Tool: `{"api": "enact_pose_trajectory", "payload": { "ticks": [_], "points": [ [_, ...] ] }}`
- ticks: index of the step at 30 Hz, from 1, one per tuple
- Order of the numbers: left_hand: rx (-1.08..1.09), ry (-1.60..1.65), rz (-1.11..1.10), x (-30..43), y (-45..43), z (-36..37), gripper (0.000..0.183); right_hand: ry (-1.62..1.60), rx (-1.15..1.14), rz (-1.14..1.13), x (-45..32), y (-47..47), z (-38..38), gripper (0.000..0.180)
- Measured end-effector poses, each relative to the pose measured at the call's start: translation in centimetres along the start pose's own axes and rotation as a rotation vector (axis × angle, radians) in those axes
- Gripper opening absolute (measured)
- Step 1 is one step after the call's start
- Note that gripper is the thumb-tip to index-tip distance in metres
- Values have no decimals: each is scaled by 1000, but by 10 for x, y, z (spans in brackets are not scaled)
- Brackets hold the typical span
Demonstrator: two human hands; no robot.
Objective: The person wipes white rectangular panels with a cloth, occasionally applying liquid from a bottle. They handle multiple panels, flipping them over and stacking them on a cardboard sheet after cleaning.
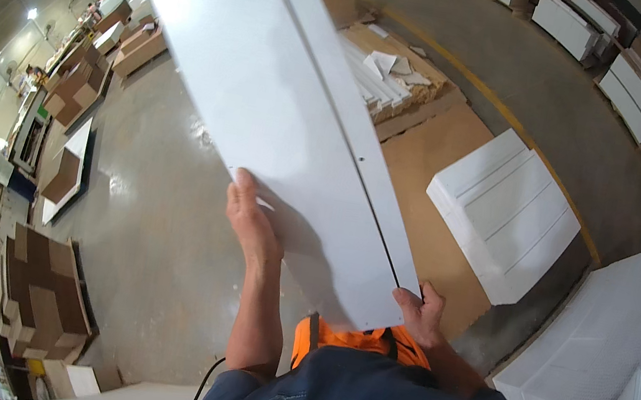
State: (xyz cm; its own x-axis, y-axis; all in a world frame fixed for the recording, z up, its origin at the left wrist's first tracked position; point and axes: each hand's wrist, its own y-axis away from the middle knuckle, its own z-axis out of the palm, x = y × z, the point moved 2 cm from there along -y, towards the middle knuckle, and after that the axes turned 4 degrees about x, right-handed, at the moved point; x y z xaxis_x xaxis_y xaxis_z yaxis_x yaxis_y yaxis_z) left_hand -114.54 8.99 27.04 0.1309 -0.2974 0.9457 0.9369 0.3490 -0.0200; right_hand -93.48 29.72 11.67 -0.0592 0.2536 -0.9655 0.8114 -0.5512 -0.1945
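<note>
A long white panel [264,82] with a dark groove along its right side spans the view from my waist to the top. My left hand [251,214] grips its left edge, with the thumb lying on the face. At the near right corner my right hand [422,312] holds the panel, its thumb over the end of the groove. Small holes dot the face near the edges. The fingers beneath the panel are hidden. An orange garment or bag [360,340] with black straps shows at my waist, just under the panel's near end.
To the right, a stack of white panels [509,212] sits on a brown cardboard sheet [430,155]. Beyond it lie white strips [372,78] on a low stack. Wrapped white material [600,355] stands at far right. Taped cardboard cartons [47,294] line the left side of the concrete floor [155,274].
</note>
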Motion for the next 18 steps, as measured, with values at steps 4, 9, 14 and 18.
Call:
{"api": "enact_pose_trajectory", "payload": {
  "ticks": [4,9,14,18],
  "points": [
    [-223,-149,-57,-24,-63,47,35,-175,103,176,6,-39,32,35],
    [-423,-294,-108,-77,-94,107,40,-213,197,295,41,-72,40,30],
    [-492,-540,-162,-145,-77,111,49,-96,345,408,48,-120,60,32],
    [-563,-664,-231,-190,-79,129,56,-126,487,479,67,-140,69,34]
  ]
}}
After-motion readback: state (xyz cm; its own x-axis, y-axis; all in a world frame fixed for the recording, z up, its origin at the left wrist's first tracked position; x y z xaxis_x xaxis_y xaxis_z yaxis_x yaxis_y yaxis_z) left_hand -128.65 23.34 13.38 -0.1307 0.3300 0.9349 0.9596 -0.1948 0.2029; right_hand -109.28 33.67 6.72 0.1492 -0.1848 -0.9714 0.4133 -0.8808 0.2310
